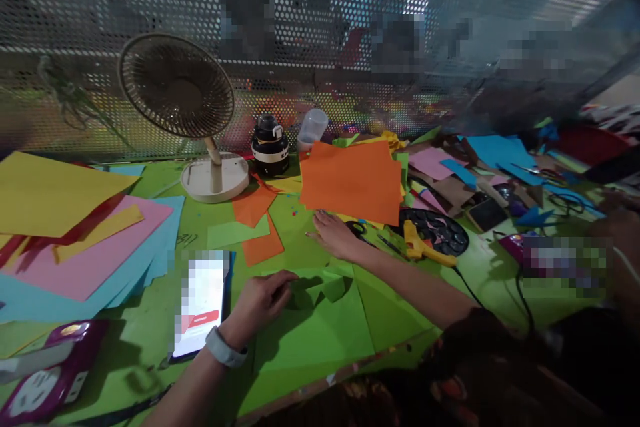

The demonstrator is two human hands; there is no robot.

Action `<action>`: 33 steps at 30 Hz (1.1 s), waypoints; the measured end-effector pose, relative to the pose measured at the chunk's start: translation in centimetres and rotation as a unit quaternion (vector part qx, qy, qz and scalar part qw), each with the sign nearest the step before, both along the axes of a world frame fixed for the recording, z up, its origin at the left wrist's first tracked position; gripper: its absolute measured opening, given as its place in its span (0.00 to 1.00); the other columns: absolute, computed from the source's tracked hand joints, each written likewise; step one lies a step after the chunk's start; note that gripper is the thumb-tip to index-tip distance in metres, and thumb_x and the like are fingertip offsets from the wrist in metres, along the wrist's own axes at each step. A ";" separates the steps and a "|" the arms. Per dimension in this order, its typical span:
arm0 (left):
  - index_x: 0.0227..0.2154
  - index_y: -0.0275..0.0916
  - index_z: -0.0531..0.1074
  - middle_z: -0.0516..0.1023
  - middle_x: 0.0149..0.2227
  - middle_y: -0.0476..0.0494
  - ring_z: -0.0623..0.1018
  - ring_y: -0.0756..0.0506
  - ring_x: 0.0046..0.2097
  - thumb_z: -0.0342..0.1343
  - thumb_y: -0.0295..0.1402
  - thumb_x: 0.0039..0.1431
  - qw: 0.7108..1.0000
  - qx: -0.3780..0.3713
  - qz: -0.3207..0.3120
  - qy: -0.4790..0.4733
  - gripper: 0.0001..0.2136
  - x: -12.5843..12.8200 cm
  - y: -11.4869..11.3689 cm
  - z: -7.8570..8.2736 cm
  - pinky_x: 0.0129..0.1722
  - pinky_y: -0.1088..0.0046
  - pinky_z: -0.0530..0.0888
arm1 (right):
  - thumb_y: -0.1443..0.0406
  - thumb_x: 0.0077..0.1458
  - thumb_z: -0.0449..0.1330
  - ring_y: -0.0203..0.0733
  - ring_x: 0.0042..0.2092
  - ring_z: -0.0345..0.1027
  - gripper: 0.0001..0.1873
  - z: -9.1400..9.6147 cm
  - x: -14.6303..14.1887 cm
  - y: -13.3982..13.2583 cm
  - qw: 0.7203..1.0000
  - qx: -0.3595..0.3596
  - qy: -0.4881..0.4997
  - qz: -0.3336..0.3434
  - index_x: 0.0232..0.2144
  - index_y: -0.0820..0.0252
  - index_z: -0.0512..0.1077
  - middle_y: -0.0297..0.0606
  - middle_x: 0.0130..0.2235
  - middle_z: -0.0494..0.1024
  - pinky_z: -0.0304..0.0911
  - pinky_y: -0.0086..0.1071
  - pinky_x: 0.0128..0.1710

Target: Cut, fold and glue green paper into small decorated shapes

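Note:
My left hand (263, 299), a grey band on its wrist, is closed with curled fingers at the left edge of a creased piece of green paper (333, 285). Beneath that piece lies a larger flat green sheet (320, 337). Out past the green paper, my right hand (334, 235) rests low over the table, fingers apart and holding nothing. Its fingertips are by the lower edge of a stack of orange paper (353, 177). Dark-handled scissors (359, 229) lie just right of that hand, partly hidden by it. A yellow glue gun (420, 248) is farther right.
A lit phone (203, 303) lies left of my left hand. Behind stand a fan (215, 183), a black bottle (270, 147) and a clear cup (313, 125). Coloured sheets (125, 240) pile up at left. A black round tray (445, 230) and another person's arm (620, 240) are at right.

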State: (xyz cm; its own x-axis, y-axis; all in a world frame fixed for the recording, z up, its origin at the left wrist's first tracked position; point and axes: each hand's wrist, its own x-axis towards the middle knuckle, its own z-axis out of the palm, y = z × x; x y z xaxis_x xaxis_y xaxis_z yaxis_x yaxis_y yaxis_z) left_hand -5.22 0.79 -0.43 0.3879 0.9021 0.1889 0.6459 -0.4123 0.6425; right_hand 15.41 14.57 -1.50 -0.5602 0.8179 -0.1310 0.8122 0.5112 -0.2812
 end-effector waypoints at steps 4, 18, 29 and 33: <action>0.42 0.38 0.73 0.78 0.26 0.47 0.73 0.51 0.22 0.46 0.30 0.62 1.000 0.002 -0.004 0.010 0.12 0.1 -0.1 0.2 0.24 0.77 0.65 | 0.45 0.61 0.37 0.57 0.68 0.36 0.45 0.0 -0.1 2.1 0.997 0.007 -0.056 -0.045 0.63 0.81 0.49 0.59 0.66 0.43 0.36 0.48 0.65; 0.43 0.39 0.72 0.81 0.31 0.45 0.77 0.50 0.26 0.46 0.27 0.61 1.000 -0.003 -0.014 0.016 0.12 0.1 -0.1 0.1 0.27 0.76 0.69 | 0.41 0.58 0.33 0.54 0.68 0.30 0.47 -0.1 0.1 4.2 0.994 0.012 -0.091 -0.051 0.66 0.70 0.42 0.49 0.68 0.38 0.31 0.56 0.64; 0.42 0.38 0.73 0.81 0.31 0.45 0.77 0.49 0.25 0.47 0.26 0.59 0.999 0.014 -0.023 0.022 0.12 0.2 0.0 -0.2 0.26 0.76 0.69 | 0.44 0.61 0.34 0.49 0.68 0.34 0.43 0.6 -1.0 3.7 0.998 -0.023 0.022 0.056 0.67 0.67 0.41 0.46 0.68 0.40 0.38 0.43 0.66; 0.42 0.38 0.73 0.81 0.31 0.46 0.77 0.49 0.25 0.47 0.25 0.59 0.999 0.007 -0.022 0.023 0.12 0.2 0.0 -0.1 0.26 0.76 0.69 | 0.40 0.58 0.37 0.51 0.69 0.25 0.49 0.2 -2.5 4.0 0.996 -0.045 0.037 0.060 0.67 0.71 0.35 0.48 0.68 0.33 0.30 0.45 0.67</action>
